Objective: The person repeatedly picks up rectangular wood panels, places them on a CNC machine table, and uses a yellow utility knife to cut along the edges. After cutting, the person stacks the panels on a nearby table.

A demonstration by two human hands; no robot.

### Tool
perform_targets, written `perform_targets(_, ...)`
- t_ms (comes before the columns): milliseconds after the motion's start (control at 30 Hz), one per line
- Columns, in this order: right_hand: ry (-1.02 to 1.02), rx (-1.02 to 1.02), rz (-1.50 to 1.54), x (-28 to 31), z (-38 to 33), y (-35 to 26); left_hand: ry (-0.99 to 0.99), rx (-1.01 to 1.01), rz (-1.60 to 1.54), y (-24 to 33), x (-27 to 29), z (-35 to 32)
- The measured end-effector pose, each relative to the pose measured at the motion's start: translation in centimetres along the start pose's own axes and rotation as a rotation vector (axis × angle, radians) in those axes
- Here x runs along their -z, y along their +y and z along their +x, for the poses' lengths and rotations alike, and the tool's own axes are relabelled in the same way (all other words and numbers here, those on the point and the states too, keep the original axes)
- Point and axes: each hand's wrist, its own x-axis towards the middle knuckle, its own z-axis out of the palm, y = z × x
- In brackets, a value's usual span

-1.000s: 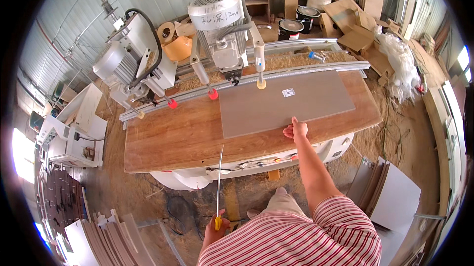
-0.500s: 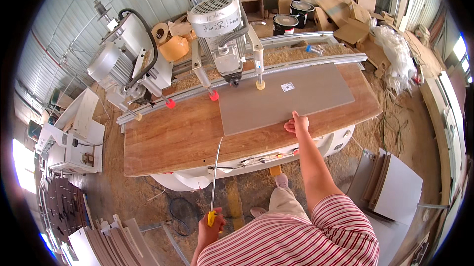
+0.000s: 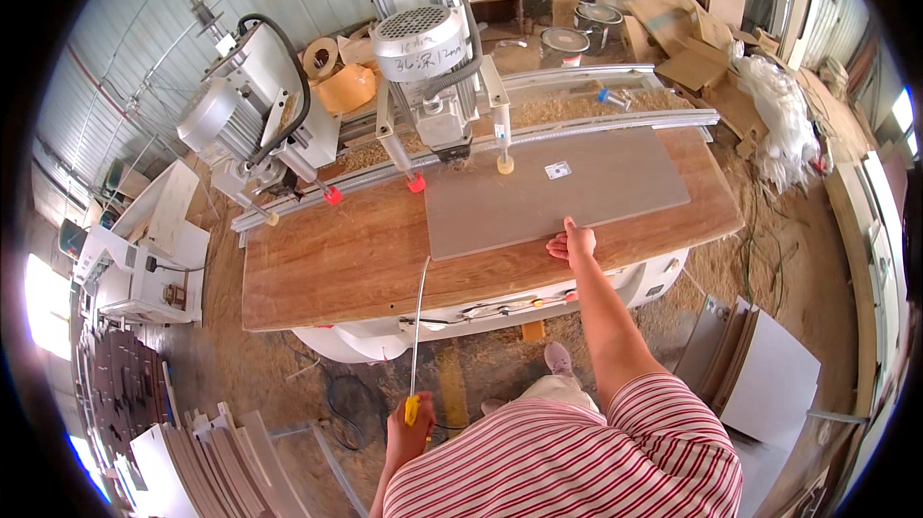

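My left hand (image 3: pixel 411 425), low in the view, is wrapped round the yellow handle of an air blow gun (image 3: pixel 412 410). Its long thin metal tube rises and bends at the top, with the tip beside the front left corner of a grey-brown panel (image 3: pixel 548 201). The panel lies flat on a wood-grain worktop (image 3: pixel 332 273) and carries a small white label. At the panel's front edge is my right hand (image 3: pixel 575 244), thumb on top and the other fingers curled at the edge. A drilling head (image 3: pixel 423 61) stands over the panel's back left part, with chips beneath it.
A second drilling head (image 3: pixel 226 124) stands at the left, with red-tipped rods (image 3: pixel 332 195). Stacked panels lean at lower left (image 3: pixel 207 465) and lower right (image 3: pixel 769 374). Behind are tins (image 3: pixel 563 45), cardboard (image 3: pixel 687 37) and plastic wrap (image 3: pixel 774 119). Sawdust covers the floor.
The middle drilling head appears slightly lower, with loose chips now under it. My view has shifted a little. Both hands keep their holds, and the blow gun's tip stays near the panel's corner.
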Motion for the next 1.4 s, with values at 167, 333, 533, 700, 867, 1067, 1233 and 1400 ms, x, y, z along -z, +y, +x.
perform_targets(167,-0.111,-0.027,0.004,0.9,-0.3,-0.3,-0.019,0.002,-0.013,-0.1,-2.3,-0.1)
perform_targets(333,-0.118,0.305,-0.254,5.5,-1.2,-2.6,0.217,0.062,-0.191,-2.4,-1.9,0.4)
perform_targets(533,0.233,0.881,-0.934,16.9,6.4,-8.3,-0.059,0.136,-0.178,-0.7,-3.7,-0.5)
perform_targets(700,0.297,0.713,-1.411,21.9,8.2,-13.5,-0.011,0.095,-0.053,0.7,-7.5,0.5)
perform_targets(867,0.196,0.306,-1.542,22.4,7.0,-18.1,0.501,0.102,-0.406,-0.7,-6.9,2.5)
perform_targets(1067,0.086,0.568,-1.595,22.3,8.9,-18.1,-0.053,0.078,-0.008,1.7,-9.6,1.5)
perform_targets(1233,0.074,0.603,-1.61,20.9,7.6,-18.2,0.01,0.123,-0.19,0.9,-9.9,1.6)
perform_targets(1400,0.125,0.63,-1.591,15.4,3.7,-14.9,0.022,0.159,-0.159,-0.1,-9.4,1.7)
